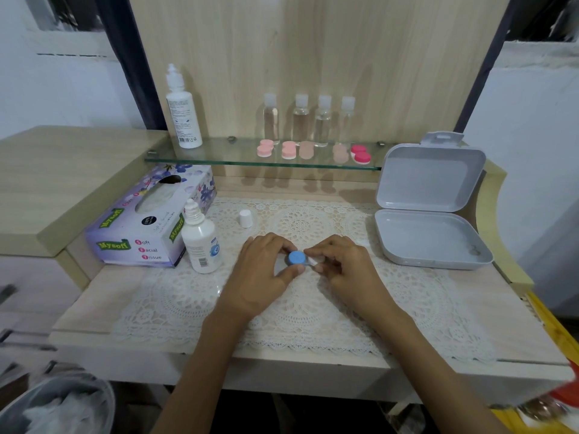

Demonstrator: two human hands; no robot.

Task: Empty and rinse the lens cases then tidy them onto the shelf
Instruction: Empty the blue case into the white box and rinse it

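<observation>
Likely the last case, above the pale wooden tabletop (94, 302).
Glass shelf (225, 155) holds five pink round lens cases (288, 150); left hand (263, 272) and right hand (349, 266) both grip the blue-capped white lens case (297, 257), apparently not yet shelved.

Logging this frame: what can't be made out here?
Head view only.
Right half of the blue lens case: covered by fingers of the right hand; the left hand covers its sides.
Label of the tall bottle: print too small.
The bin, bottom left: cut off, blurred.
The red object, bottom right: cut off, blurred.
</observation>
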